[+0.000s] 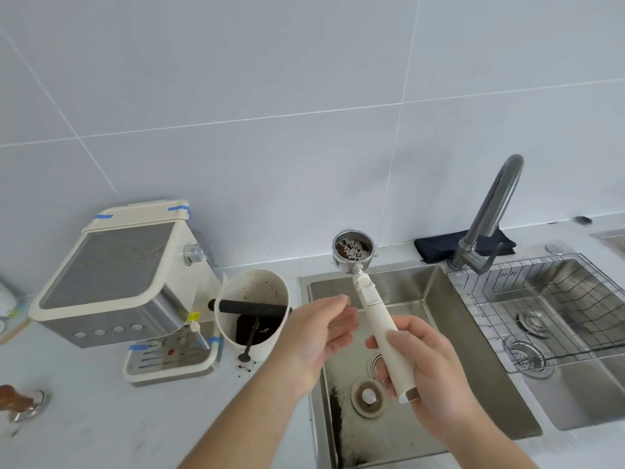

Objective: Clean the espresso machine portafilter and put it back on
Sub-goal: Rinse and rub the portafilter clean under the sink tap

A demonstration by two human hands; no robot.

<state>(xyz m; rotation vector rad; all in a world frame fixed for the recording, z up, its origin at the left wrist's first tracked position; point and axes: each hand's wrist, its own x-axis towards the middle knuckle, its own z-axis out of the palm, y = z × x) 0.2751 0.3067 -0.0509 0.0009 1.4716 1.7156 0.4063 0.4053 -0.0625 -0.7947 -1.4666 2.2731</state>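
My right hand (429,363) grips the cream handle of the portafilter (368,299) and holds it over the left sink basin (449,319). Its steel basket (353,249) faces up, with brown coffee residue stuck inside. My left hand (318,336) hovers just left of the handle, palm up, fingers straight, holding nothing. The cream and steel espresso machine (115,282) stands on the counter at the left, with no portafilter on it.
A white knock box (253,309) with a black bar and dark grounds stands between machine and sink; loose grounds lie beside it. A steel tap (490,214) rises behind the sinks, a dark cloth (436,247) at its base. A wire rack (541,299) sits in the right basin. A tamper (20,401) lies far left.
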